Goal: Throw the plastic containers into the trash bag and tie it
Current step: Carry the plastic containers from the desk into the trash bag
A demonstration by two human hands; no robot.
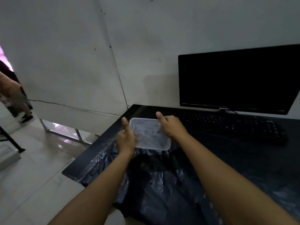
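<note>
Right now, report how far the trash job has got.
Done: the black trash bag is spread on the desk. In hand: the left hand and right hand hold one clear plastic container above it. Left: drop it in and tie the bag; no knot shows.

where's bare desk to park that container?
Both hands, left hand and right hand, hold the clear container. Bare desk: right of the black trash bag, in front of the keyboard. Crowded: bag covers the desk's left side; keyboard and monitor fill the back.
</note>
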